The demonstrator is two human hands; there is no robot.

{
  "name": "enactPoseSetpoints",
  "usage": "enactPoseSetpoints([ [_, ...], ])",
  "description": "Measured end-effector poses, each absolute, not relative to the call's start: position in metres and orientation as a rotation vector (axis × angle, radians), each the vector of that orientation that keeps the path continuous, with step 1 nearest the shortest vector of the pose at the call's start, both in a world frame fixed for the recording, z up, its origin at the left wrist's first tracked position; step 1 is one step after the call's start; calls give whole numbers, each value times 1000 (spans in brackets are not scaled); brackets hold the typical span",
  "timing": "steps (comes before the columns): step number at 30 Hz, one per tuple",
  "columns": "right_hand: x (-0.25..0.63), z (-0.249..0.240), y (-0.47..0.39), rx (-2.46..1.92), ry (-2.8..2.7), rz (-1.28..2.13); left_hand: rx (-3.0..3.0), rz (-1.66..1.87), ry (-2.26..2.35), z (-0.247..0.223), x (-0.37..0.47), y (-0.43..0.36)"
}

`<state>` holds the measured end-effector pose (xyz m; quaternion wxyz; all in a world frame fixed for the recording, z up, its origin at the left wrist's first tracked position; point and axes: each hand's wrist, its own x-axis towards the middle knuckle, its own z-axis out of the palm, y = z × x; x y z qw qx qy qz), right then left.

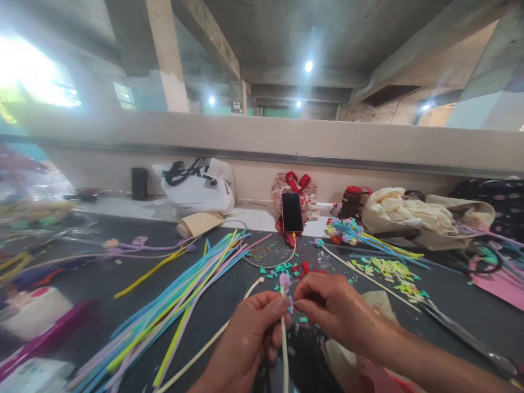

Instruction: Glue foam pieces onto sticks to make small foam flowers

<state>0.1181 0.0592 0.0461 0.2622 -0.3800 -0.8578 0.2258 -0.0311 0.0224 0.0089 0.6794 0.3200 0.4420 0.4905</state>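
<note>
My left hand (pixel 262 325) is closed, its thumb and finger pinching a cream-coloured stem (pixel 285 349) that runs down toward me. A small lilac tuft (pixel 285 280) tops the stem, just above my left fingertips. My right hand (pixel 333 305) is just to the right, its thumb and fingertips pressed together. Between the two hands shows a bit of lilac material (pixel 291 304); whether the right fingers grip it is hidden. Small green, red and yellow cut pieces lie scattered on the dark table (pixel 229 305) beyond my hands.
Long blue, yellow, pink and lilac strips (pixel 184 295) fan out at left. A phone (pixel 292 213) with a cable leans against a patterned bag (pixel 278 185). A colourful bunch (pixel 346 230), yellow-green cut pieces (pixel 393 270) and a cloth bag (pixel 409 218) lie at right. A white bag (pixel 200 188) stands behind.
</note>
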Motion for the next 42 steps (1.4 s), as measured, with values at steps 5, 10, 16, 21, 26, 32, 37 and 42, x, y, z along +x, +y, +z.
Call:
enactPoseSetpoints([
  [5, 118, 51, 65, -994, -2363, 537, 673, 1159, 985, 20, -42, 24],
  [10, 135, 39, 79, -1066, -2488, 484, 717, 1172, 1009, 25, -55, 28],
  [16, 144, 27, 90, -1019, -2671, 370, 726, 1178, 1031, 29, -59, 28],
  [21, 130, 27, 100, -1019, -2747, 330, 758, 1191, 1010, 26, -58, 30],
  [26, 109, 13, 102, -961, -2830, 190, 770, 1197, 1007, 24, -57, 29],
  [32, 110, 13, 89, -744, -2933, 290, 743, 1180, 987, 24, -55, 27],
  [37, 126, 16, 103, -895, -2831, 299, 717, 1155, 987, 27, -55, 28],
  [42, 116, 1, 108, -877, -2868, 272, 730, 1145, 985, 23, -55, 28],
])
